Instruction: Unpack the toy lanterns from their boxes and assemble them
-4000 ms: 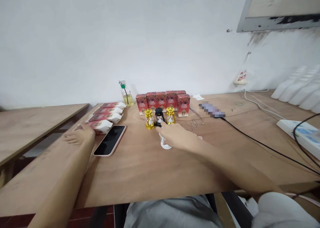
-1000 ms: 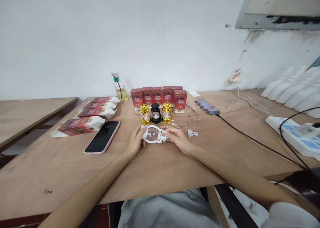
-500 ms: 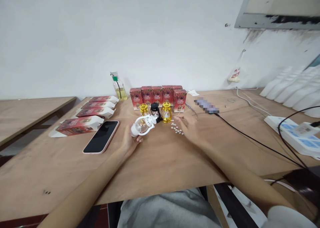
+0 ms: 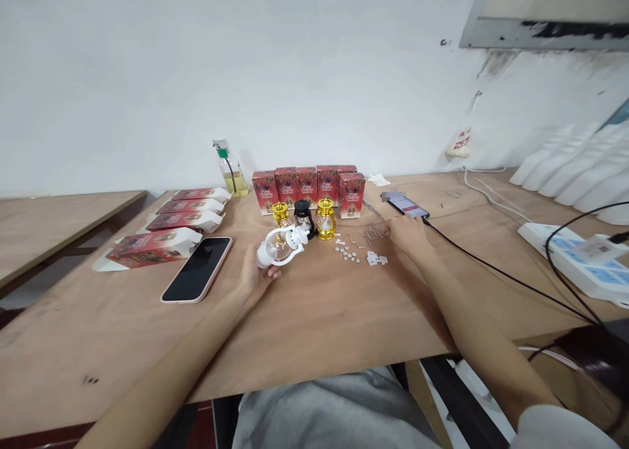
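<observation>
My left hand [image 4: 256,275] is wrapped round the base of a white toy lantern [image 4: 281,247], which lies tilted with its top to the right. Just behind it stand two gold lanterns [image 4: 325,221] and a black lantern [image 4: 303,218]. My right hand [image 4: 409,236] rests on the table with its fingers bent together, at the near end of a thin metal tool [image 4: 373,209]. What its fingertips hold is hidden. Left of that hand are bent wire pieces [image 4: 368,233], several button cells [image 4: 348,255] and small white plastic parts [image 4: 377,259].
Red printed boxes [image 4: 305,188] stand in a row at the back; open ones [image 4: 154,247] lie to the left beside a phone [image 4: 197,270]. A pump bottle [image 4: 234,174] stands behind. Another phone [image 4: 409,205] has a black cable running to a power strip [image 4: 572,259].
My right hand has moved right, from beside the button cells to the thin tool's near end, uncovering the wire pieces and white parts. My left hand keeps the white lantern nearly still.
</observation>
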Motion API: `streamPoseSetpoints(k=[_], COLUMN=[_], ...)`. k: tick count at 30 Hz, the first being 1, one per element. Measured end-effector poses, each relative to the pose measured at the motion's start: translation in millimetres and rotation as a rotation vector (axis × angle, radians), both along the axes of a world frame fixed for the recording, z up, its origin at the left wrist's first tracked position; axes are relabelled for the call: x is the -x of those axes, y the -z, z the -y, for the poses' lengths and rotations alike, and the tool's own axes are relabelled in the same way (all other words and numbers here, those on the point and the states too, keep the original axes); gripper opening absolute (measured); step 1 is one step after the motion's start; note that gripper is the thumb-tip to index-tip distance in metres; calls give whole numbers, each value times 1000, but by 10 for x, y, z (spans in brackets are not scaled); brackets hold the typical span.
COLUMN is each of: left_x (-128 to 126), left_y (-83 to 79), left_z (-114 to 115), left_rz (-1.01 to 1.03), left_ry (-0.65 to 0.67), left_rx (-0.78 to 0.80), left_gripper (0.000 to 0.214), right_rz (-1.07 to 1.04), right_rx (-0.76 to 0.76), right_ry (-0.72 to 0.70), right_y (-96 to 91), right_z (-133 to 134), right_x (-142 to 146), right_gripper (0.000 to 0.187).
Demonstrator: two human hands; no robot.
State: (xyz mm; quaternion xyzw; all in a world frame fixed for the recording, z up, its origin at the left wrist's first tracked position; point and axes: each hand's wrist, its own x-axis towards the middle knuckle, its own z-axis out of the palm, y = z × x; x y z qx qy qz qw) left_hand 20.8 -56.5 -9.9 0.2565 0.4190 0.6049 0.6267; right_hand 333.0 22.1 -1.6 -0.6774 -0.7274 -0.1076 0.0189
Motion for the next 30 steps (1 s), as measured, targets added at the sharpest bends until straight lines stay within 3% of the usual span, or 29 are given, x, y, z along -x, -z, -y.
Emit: streamPoseSetpoints(k=[11,16,19,22,26,30], left_x=[4,-41,-32,5,6,-46], left_y=[20,-17,-34,-30,-45,-114], left_z=[-15,31,51,63,115,210], left_rz=[-19,-41,-136,-230,-388,-682], left_ry=[14,-115,-276,-339,-397,-477], left_rx=[-2,-120,-298,-434,-496,-570], left_gripper=[24,22,25,27,29,37], right_rz=[30,-74,-169,-210,-274,-406], right_rx=[-63,-285,-425,-484,-516,-567], right_ry=[29,31,21,17,-14,-158], right_y=[55,26,-12,-21,32,118], right_z=[-5,6,6,-4,-40,-8], right_x=[-43,-8,23,32,37,174], right_gripper=[27,29,30,29,26,26])
